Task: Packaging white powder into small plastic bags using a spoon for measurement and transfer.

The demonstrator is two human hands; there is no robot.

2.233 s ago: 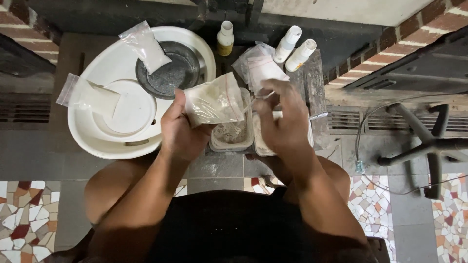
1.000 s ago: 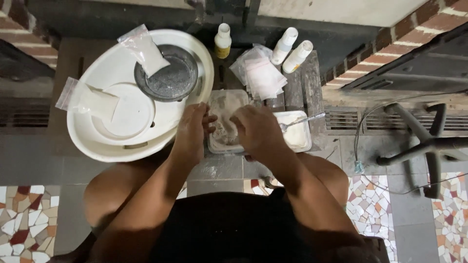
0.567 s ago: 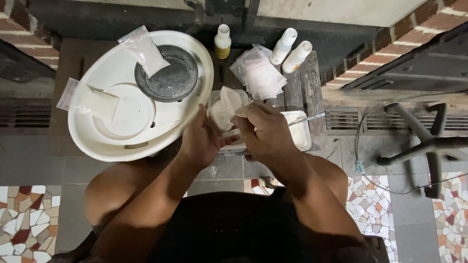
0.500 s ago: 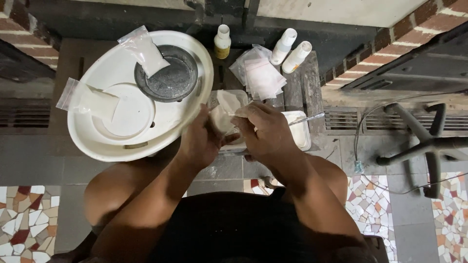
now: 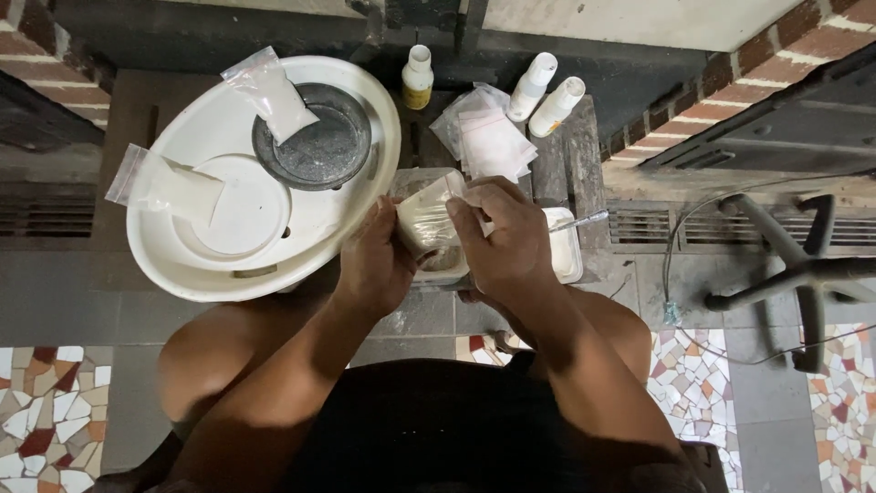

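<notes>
The person is crouching over a low dark surface [image 5: 573, 146], and both hands are working on a small clear bag [image 5: 425, 217] holding pale powder. The left hand [image 5: 379, 260] is closing its grip around the bag's lower left side, fingers curled on it. The right hand [image 5: 502, 242] is pinching the bag's top edge from the right, its grip closed on the plastic. The bag is hanging just above a clear tub [image 5: 440, 263] with greyish powder, most of which is sitting hidden under the hands. Just right of it a second tub [image 5: 564, 257] with whiter powder is standing, a metal spoon [image 5: 584, 219] resting in it with its handle pointing right. Behind the hands a stack of empty clear bags [image 5: 488, 137] is lying, with three small white bottles [image 5: 547, 96] standing near it. To the left a big white basin [image 5: 228, 274] is carrying a dark round dish [image 5: 319, 151] and two filled bags [image 5: 269, 91].
</notes>
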